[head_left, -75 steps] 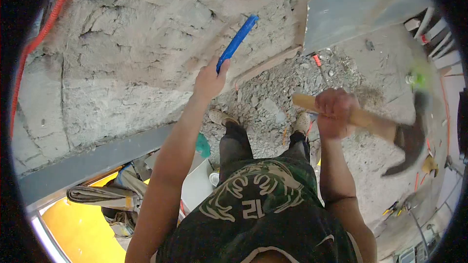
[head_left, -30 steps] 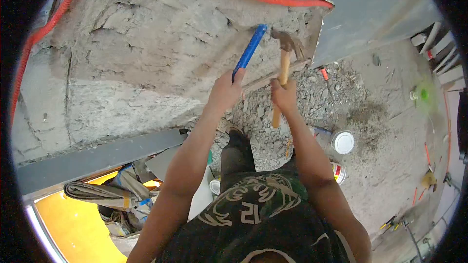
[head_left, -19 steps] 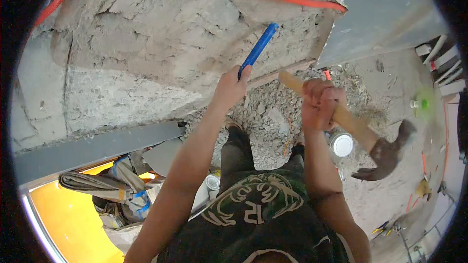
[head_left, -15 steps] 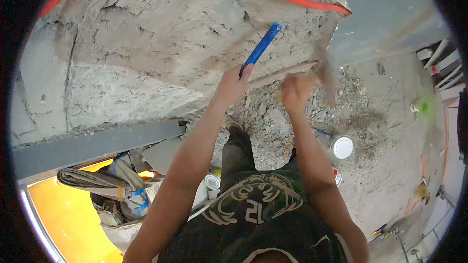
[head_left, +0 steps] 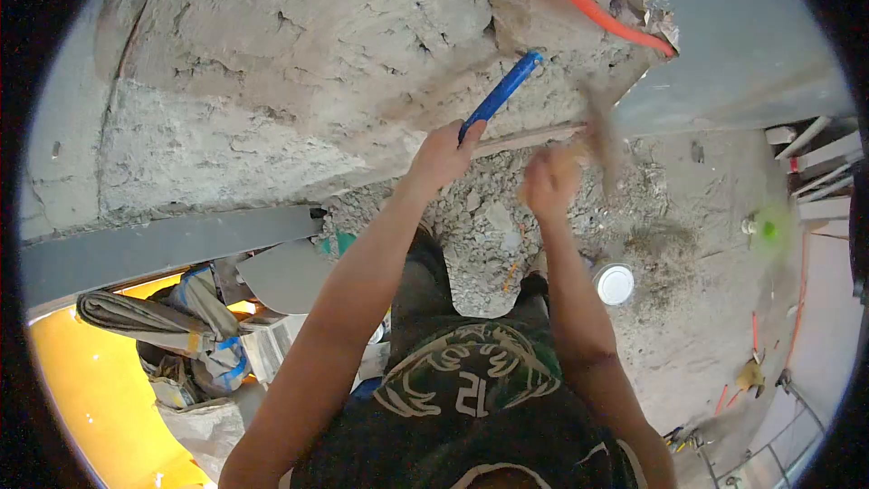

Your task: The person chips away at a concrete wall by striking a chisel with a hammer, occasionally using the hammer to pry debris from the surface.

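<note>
Head view: the left hand (head_left: 444, 159) is closed round the near end of a stiff-looking blue bar (head_left: 503, 96) before the rough wall (head_left: 299, 63); the right hand (head_left: 551, 183) grips a blurred hammer (head_left: 601, 145), probably head-heavy, best held by its handle, near rubble (head_left: 493, 217).

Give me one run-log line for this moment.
Left hand: holds blue tool | Right hand: holds hammer, blurred | Rubble: on floor

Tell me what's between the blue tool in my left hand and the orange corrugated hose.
In the head view, only rough concrete wall shows between the blue tool and the orange corrugated hose; no other object lies there.
</note>
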`<action>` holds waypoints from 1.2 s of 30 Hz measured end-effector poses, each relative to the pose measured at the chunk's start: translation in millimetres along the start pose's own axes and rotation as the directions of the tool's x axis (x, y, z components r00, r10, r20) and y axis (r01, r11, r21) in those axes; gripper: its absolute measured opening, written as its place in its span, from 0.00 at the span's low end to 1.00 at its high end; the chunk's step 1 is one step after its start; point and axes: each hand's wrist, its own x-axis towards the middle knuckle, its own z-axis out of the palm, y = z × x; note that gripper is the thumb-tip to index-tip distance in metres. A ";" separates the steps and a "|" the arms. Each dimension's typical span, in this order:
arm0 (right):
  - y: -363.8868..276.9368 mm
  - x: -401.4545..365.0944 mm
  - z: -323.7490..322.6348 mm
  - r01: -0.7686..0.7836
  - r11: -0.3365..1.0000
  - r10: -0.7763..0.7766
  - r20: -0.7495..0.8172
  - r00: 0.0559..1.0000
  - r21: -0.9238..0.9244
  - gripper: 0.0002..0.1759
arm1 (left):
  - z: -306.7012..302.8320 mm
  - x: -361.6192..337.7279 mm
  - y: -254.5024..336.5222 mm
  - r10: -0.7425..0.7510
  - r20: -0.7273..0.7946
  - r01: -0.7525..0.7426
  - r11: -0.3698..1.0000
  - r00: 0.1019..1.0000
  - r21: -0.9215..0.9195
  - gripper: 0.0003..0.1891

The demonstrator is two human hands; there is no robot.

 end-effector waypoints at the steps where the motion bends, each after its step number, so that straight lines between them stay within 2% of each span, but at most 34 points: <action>1: 1.9 -16.0 10.9 -0.505 0.862 0.505 0.183 0.843 -0.051 0.11 | -1.4 -1.9 1.8 0.007 0.000 -0.007 1.000 1.000 -0.007 0.30; 2: 6.6 -27.3 18.0 -0.851 0.492 0.852 0.302 0.428 -0.183 0.12 | -5.0 -3.4 5.2 -0.015 0.010 0.015 0.999 1.000 0.029 0.30; 5: 9.7 -61.2 -9.7 -0.832 0.516 0.850 0.238 0.470 -0.202 0.14 | -17.7 -0.7 15.5 -0.044 0.027 0.042 0.998 0.999 0.055 0.29; 6: 5.6 -65.8 -25.0 -0.823 0.501 0.859 0.275 0.433 -0.269 0.15 | -14.8 -10.2 15.0 -0.062 0.064 0.058 0.996 0.996 0.063 0.28; 7: 6.2 -68.9 -36.9 -0.815 0.508 0.856 0.267 0.442 -0.279 0.15 | -12.6 -16.4 17.2 -0.050 0.065 0.047 0.998 0.997 0.047 0.28; 9: 0.7 -75.6 -60.9 -0.707 0.625 0.780 0.251 0.573 -0.331 0.17 | -9.6 -32.8 21.7 -0.034 0.116 0.027 0.998 0.993 0.059 0.23; 10: -4.5 -71.7 -70.9 -0.669 0.653 0.756 0.265 0.598 -0.354 0.18 | -2.7 -35.7 14.9 -0.028 0.118 0.023 0.999 0.993 0.047 0.23; 11: -9.9 -69.0 -78.9 -0.663 0.654 0.755 0.265 0.599 -0.365 0.18 | 8.7 -38.2 2.6 0.109 0.032 -0.110 0.994 0.994 0.030 0.21; 12: -16.1 -64.3 -85.0 -0.709 0.572 0.819 0.243 0.520 -0.412 0.16 | 13.2 -40.0 -1.8 0.241 -0.057 -0.240 0.970 0.969 0.025 0.19; 13: -19.5 -62.2 -89.3 -0.748 0.483 0.875 0.212 0.436 -0.455 0.15 | 16.4 -38.5 -6.3 0.243 -0.057 -0.243 0.970 0.968 0.015 0.19; 15: -18.1 -59.8 -97.4 -0.748 0.466 0.883 0.191 0.429 -0.472 0.16 | 19.2 -28.8 -11.2 0.145 -0.090 -0.150 0.987 0.985 -0.052 0.18; 16: -17.9 -57.7 -101.0 -0.753 0.447 0.892 0.174 0.418 -0.483 0.16 | 19.1 -23.8 -12.8 0.151 -0.088 -0.157 0.986 0.985 -0.064 0.18; 17: -18.3 -55.5 -104.9 -0.746 0.446 0.891 0.164 0.424 -0.494 0.16 | 19.2 -18.3 -14.2 0.140 -0.093 -0.144 0.989 0.986 -0.044 0.18; 19: -28.4 -38.4 -107.8 -0.729 0.519 0.850 0.182 0.494 -0.446 0.16 | 22.4 -6.9 -17.3 0.132 -0.098 -0.136 0.990 0.986 -0.045 0.18; 21: -40.2 -21.6 -107.8 -0.716 0.525 0.845 0.184 0.502 -0.461 0.16 | 27.4 1.5 -22.9 0.219 -0.146 -0.223 0.975 0.965 -0.008 0.19; 23: -53.8 -0.6 -102.2 -0.699 0.537 0.837 0.192 0.513 -0.472 0.15 | 35.7 5.6 -32.0 0.216 -0.177 -0.228 0.972 0.960 -0.052 0.18; 25: -66.6 17.8 -93.5 -0.616 0.626 0.771 0.259 0.582 -0.478 0.18 | 40.8 8.5 -33.8 0.204 -0.214 -0.229 0.969 0.955 -0.097 0.18; 26: -69.0 19.1 -88.8 -0.603 0.630 0.767 0.266 0.585 -0.489 0.18 | 43.0 8.8 -35.6 0.198 -0.213 -0.220 0.971 0.957 -0.089 0.18; 28: -74.5 20.7 -78.8 -0.498 0.777 0.609 0.258 0.750 -0.386 0.13 | 41.6 8.9 -37.2 0.180 -0.222 -0.204 0.975 0.958 -0.092 0.17; 29: -78.5 22.7 -74.0 -0.485 0.782 0.602 0.273 0.751 -0.391 0.13 | 40.2 10.6 -38.6 0.196 -0.221 -0.223 0.969 0.955 -0.108 0.17; 31: -87.6 27.4 -65.9 -0.270 0.924 0.346 0.291 0.892 -0.271 0.09 | 41.0 12.4 -41.9 0.190 -0.230 -0.226 0.964 0.954 -0.138 0.17; 32: -77.1 33.6 -54.3 -0.148 0.981 0.104 0.298 0.949 0.129 0.07 | 41.9 13.6 -42.7 0.193 -0.203 -0.226 0.961 0.960 -0.159 0.18; 33: -72.2 35.6 -44.8 -0.147 0.980 0.098 0.315 0.944 0.136 0.07 | 38.3 13.9 -40.1 0.198 -0.177 -0.229 0.957 0.964 -0.177 0.18; 34: -67.7 36.5 -34.4 -0.136 0.989 0.113 0.285 0.952 0.063 0.06 | 33.7 14.1 -37.1 0.187 -0.189 -0.222 0.958 0.964 -0.181 0.18; 35: -62.9 34.5 -27.0 -0.126 0.992 0.125 0.248 0.961 -0.011 0.06 | 28.9 13.5 -33.9 0.138 -0.109 -0.157 0.970 0.984 -0.188 0.19; 36: -24.6 9.8 -45.1 -0.148 0.654 0.651 0.453 0.609 -0.742 0.08 | 24.5 11.5 -30.9 0.090 -0.021 -0.093 0.978 0.996 -0.189 0.19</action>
